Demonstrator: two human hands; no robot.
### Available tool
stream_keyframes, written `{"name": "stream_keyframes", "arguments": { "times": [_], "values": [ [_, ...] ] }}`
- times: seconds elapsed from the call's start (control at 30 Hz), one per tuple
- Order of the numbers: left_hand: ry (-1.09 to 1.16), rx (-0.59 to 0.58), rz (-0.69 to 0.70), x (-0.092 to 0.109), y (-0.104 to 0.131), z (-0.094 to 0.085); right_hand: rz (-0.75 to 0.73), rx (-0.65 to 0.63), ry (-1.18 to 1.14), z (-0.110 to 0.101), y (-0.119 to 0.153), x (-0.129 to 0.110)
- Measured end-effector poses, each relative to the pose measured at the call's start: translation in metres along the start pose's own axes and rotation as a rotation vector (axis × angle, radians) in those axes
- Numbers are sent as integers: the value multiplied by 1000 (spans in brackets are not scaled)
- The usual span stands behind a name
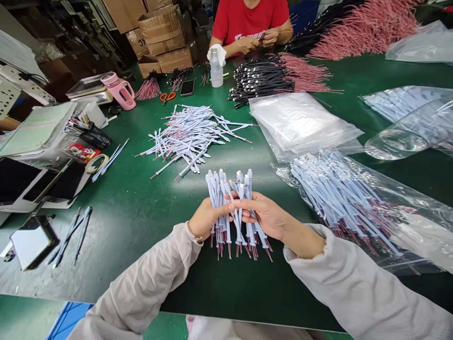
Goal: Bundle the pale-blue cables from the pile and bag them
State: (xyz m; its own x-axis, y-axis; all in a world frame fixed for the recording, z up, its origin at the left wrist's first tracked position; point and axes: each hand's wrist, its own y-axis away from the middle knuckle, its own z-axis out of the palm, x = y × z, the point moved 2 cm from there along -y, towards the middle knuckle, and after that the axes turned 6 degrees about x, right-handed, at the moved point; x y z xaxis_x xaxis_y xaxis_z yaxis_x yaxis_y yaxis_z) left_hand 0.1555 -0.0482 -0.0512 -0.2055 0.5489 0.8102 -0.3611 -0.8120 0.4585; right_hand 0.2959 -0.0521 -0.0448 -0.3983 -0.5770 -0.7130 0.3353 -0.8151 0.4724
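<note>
A bunch of pale blue cables (pixel 222 226) with white connectors at the top and pink wire ends below is held upright over the green table (pixel 159 203). My left hand (pixel 207 217) is closed round the left part of the bunch, its thumb across the front. From the right, my right hand (pixel 267 215) grips the other part, and the thumbs nearly meet in the middle. Beyond the hands lies a loose pile of similar cables (pixel 191 134). A clear plastic bag full of such cables (pixel 339 198) rests to the right of my right hand.
Flat plastic bags (pixel 304 123) lie behind the filled bag. Across the table, a person in a red shirt (pixel 251 21) handles something small near black-and-pink cables (pixel 262 78). Orange scissors (pixel 167 97), a phone (pixel 187 88), a bottle (pixel 216 71) and a pink cup (pixel 120 92) stand or lie farther back.
</note>
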Motion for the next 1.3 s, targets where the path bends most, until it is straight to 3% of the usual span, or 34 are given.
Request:
{"name": "stream_keyframes", "arguments": {
  "times": [0.33,0.47,0.73,0.87,1.0,1.23,1.3],
  "values": [
    [-33,29,-16,2,0,0,-21,-20,0,-3,-2,1],
    [-118,-12,-65,6,2,3,-55,-3,3,-8,-5,-4],
    [-139,-2,-29,8,2,3,-177,284,82,-20,-6,-13],
    [-108,83,-28,7,1,2,-101,117,-37,-15,-5,-10],
    [-93,79,-38,6,1,3,-21,-82,-39,-10,-4,-5],
    [-115,-4,-67,7,1,2,-32,-93,46,-7,-2,-2],
    [-142,-30,-44,6,1,2,-72,-38,66,-6,-2,-3]
  ]
}}
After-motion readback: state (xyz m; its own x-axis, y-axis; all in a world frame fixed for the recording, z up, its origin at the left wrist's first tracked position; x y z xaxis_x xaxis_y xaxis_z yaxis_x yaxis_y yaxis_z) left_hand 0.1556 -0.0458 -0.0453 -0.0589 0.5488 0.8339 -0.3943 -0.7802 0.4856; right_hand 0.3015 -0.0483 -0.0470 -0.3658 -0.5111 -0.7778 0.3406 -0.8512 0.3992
